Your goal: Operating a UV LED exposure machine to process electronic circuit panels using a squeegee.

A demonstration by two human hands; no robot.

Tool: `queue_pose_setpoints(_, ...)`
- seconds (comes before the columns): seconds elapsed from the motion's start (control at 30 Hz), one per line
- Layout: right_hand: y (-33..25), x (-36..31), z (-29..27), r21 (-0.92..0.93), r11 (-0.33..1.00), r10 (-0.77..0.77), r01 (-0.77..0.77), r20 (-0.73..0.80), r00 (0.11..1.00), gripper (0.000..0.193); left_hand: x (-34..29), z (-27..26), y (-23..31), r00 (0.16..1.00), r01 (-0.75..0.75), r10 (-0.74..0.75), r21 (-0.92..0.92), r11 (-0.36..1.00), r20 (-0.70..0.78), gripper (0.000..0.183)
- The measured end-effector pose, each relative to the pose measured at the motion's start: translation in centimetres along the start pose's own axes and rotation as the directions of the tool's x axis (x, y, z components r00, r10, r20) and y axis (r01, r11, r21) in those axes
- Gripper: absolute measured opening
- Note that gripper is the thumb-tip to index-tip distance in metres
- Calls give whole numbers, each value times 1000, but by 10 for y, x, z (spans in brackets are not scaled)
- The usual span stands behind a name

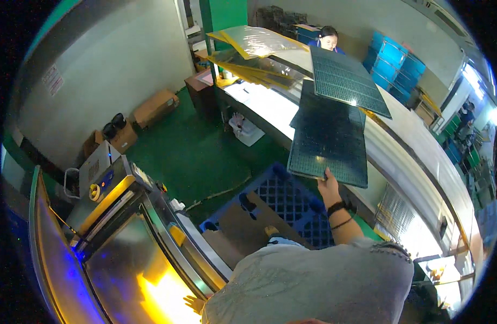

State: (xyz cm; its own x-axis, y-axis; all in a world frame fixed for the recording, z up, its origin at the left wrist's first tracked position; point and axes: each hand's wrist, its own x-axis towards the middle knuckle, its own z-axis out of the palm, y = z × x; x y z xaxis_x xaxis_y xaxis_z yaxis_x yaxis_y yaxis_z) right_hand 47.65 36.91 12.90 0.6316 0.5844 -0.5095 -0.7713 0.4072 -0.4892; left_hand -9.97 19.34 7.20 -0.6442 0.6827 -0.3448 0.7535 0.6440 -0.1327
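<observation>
at three o'clock panel [329, 146] is gripped by right hand [329, 187], seemingly carried, steadiness needed; left hand [195, 304] splayed at seven

Room left of panel [330, 150] (pallet [275, 190] below)

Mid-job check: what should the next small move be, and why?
Probably bring the left hand up to steady the dark green, flat rectangular panel: only the right hand appears to grip it, at its near edge, while the left is well away, fingers spread near the brightly glowing machine surface.
</observation>
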Motion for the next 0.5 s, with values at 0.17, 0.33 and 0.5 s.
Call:
queue_pose_setpoints(0.17,2,72,44,23,994,-111,109,119,987,28,4,-7,9,1000,12,-12,31,999,12,89)
queue_pose_setpoints(0.33,-27,144,46,-43,999,-4,12,187,982,38,10,-13,28,999,-23,21,60,998,30,88)
queue_pose_setpoints(0.5,-30,73,91,-827,556,466,-77,234,853,58,15,-22,21,999,21,-24,77,997,46,87)
